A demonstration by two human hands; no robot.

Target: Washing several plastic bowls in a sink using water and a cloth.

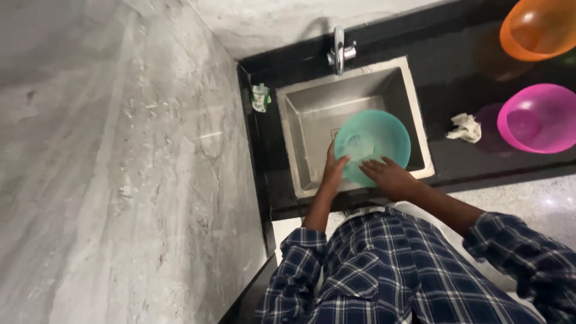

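Both hands meet on a round teal plastic bowl [373,144], which is tilted over the steel sink [312,108]. At the bowl's near-left rim, the left hand [333,170] clasps the edge, thumb on the inside. Across the near rim, the right hand [387,175] lies flat with fingers spread into the hollow (whether anything sits under the palm cannot be told). Behind the basin stands a chrome tap [340,50], and a small green-and-white item [260,97] sits at its left corner. Well to the right, on the black countertop [456,72], lie a crumpled white cloth [465,128], a pink plastic bowl [539,118] and an orange plastic bowl [539,27].
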